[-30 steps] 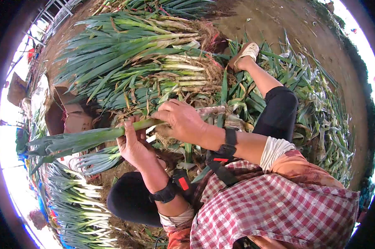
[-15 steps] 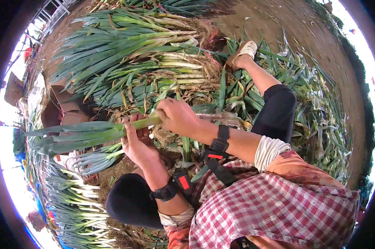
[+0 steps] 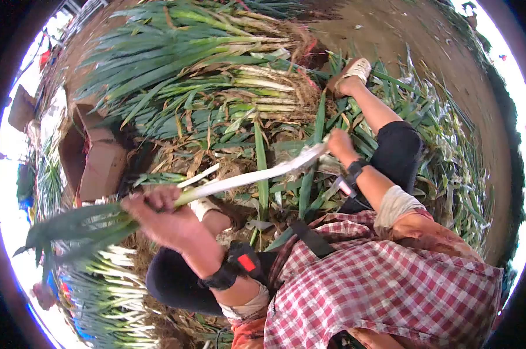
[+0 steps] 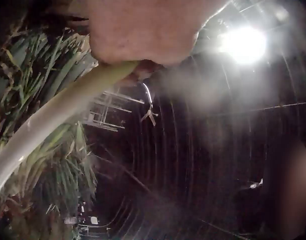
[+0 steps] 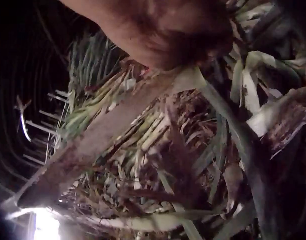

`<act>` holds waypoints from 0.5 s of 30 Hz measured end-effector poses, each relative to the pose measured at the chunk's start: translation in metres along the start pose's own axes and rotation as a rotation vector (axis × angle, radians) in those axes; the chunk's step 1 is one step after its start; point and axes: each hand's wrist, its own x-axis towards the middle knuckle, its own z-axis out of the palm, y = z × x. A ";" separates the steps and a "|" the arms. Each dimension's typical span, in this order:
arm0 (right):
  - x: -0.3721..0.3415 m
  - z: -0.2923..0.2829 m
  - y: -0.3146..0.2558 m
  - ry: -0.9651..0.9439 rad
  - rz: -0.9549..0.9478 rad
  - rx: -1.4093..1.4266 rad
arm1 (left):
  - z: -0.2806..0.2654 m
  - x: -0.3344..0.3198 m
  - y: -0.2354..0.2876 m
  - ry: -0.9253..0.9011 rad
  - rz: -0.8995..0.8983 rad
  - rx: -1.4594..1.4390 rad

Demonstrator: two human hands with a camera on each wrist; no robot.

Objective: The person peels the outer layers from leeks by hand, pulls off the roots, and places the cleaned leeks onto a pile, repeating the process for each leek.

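Note:
My left hand [image 3: 168, 216] grips a long leek [image 3: 239, 180] where its white stalk turns green, and the green leaves trail off to the left. In the left wrist view the fingers curl round the bending stalk [image 4: 48, 112]. At the right, my right hand [image 3: 341, 144] pinches a pale strip of outer leaf at the stalk's far end. The right wrist view shows this dull, flat strip [image 5: 103, 120] stretched down from the curled fingers, with a green leaf piece beside it. The hand covers the strip's end.
Bundles of untrimmed leeks [image 3: 216, 75] with roots lie ahead. Cleaned leeks [image 3: 114, 291] with white stalks are piled at the lower left. A cardboard box [image 3: 103, 166] stands at the left, and discarded leaves [image 3: 443, 145] cover the ground around the right foot.
My right hand has moved far right from beside the left hand, drawing a strip along the stalk and baring its white length. My left hand has shifted slightly left and down with the leek.

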 end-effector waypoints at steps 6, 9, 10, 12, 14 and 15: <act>0.011 -0.026 -0.010 -0.013 -0.157 0.087 | 0.007 -0.001 -0.001 -0.116 -0.105 0.054; -0.040 -0.085 -0.138 -0.021 -0.464 0.340 | 0.011 -0.002 -0.011 -0.106 -0.143 0.116; -0.055 -0.090 -0.163 -0.223 -0.602 0.533 | 0.004 -0.001 -0.014 -0.172 -0.192 0.104; -0.098 -0.091 -0.204 -0.194 -0.799 0.819 | 0.014 -0.005 -0.018 -0.054 -0.205 0.136; -0.118 -0.097 -0.226 -0.326 -0.738 0.852 | 0.012 -0.005 -0.018 0.075 -0.223 0.198; -0.120 -0.095 -0.233 -0.312 -0.754 0.795 | 0.008 -0.003 -0.020 0.077 -0.219 0.200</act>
